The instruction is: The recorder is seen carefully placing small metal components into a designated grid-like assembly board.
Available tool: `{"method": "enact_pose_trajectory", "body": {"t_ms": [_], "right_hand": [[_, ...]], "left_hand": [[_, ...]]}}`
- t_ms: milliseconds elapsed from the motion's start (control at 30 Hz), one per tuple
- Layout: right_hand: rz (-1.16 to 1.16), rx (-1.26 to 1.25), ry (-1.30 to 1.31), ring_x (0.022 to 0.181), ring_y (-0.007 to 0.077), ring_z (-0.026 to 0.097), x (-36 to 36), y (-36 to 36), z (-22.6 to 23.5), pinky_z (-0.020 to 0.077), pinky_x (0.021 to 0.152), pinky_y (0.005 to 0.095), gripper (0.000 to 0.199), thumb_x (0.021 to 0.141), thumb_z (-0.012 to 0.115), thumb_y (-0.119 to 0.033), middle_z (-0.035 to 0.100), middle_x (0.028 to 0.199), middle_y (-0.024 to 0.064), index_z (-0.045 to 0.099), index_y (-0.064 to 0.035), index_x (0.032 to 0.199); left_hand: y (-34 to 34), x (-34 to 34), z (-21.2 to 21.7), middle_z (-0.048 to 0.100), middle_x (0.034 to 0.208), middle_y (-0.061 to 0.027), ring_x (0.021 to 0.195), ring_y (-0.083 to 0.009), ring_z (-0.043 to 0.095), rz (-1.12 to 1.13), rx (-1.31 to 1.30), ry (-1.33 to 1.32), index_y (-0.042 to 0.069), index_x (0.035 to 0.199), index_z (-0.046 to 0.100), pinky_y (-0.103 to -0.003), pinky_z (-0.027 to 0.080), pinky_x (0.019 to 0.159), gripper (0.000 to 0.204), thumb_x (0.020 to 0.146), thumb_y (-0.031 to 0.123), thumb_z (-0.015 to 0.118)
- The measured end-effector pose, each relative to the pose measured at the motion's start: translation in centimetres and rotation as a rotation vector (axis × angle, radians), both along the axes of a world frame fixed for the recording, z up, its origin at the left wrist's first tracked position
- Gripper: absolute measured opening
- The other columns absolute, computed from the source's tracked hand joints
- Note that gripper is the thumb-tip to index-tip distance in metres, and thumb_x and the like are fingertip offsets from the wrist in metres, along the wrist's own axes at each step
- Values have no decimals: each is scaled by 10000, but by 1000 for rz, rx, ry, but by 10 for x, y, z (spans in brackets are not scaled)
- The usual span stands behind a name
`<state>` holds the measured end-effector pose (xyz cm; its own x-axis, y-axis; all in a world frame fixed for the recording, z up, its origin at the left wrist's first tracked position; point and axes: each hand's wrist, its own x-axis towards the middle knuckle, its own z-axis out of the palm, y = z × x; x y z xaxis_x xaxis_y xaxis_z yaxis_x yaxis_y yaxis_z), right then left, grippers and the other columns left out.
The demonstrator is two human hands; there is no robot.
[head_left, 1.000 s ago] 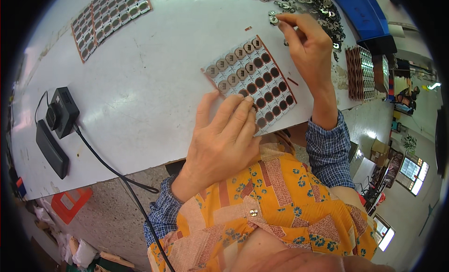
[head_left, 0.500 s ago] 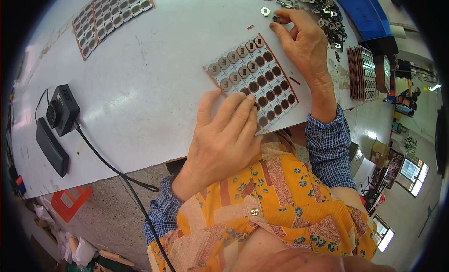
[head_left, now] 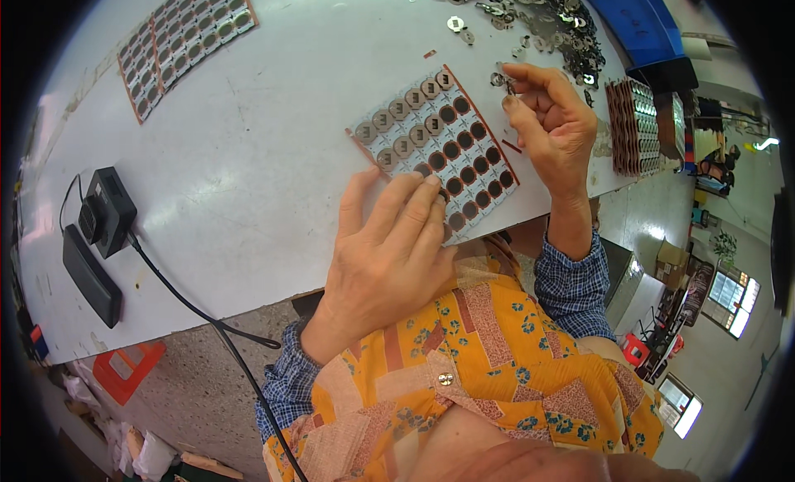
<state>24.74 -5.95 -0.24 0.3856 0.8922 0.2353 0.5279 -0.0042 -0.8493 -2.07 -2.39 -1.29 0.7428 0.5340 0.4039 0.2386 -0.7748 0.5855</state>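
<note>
In front of me lies a panel [head_left: 474, 116] with reddish edges and rows of dark round spots. Octagonal silvery metal pieces [head_left: 398, 109] cover the far row and part of the second row; the remaining visible spots are dark. My left hand [head_left: 383, 246] rests on the panel's near left part, fingers stretched flat and hiding some spots. Past the panel's right edge, my right hand [head_left: 556, 122] pinches a small metal piece [head_left: 498, 79] between thumb and forefinger, raised over the table. Its exact shape is hard to make out.
A pile of loose metal pieces [head_left: 571, 47] spreads at the far right, beside a blue bin [head_left: 638, 26]. Stacked panels [head_left: 633, 130] stand at the right edge. Filled panels [head_left: 199, 39] lie far left. A black device [head_left: 112, 209] with a cable sits left.
My right hand has drawn back from beside the pile toward the panel, with a small metal piece in its fingertips. My left hand stays on the panel. The whole view has shifted slightly.
</note>
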Motion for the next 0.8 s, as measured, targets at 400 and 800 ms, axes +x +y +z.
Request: {"method": "enact_pose_trajectory", "body": {"t_ms": [400,800], "right_hand": [[113,-32,749,740,55,645,-32,-34,25,496,545,196,420,953,712,51,713,1136,74,696,66,1373],[340,82,483,1044,117,702,-62,-24,2,567,892,251,493,917,767,107,721,1151,78,658,51,1395]], "left_hand": [[16,14,6,759,1050,-163,840,-317,734,121,-140,-394,-25,1178,754,-387,584,696,393,796,-55,844],[13,13,9,794,1091,-86,982,-117,746,59,-1209,-624,-61,1239,736,-272,599,855,233,1007,-76,727]]}}
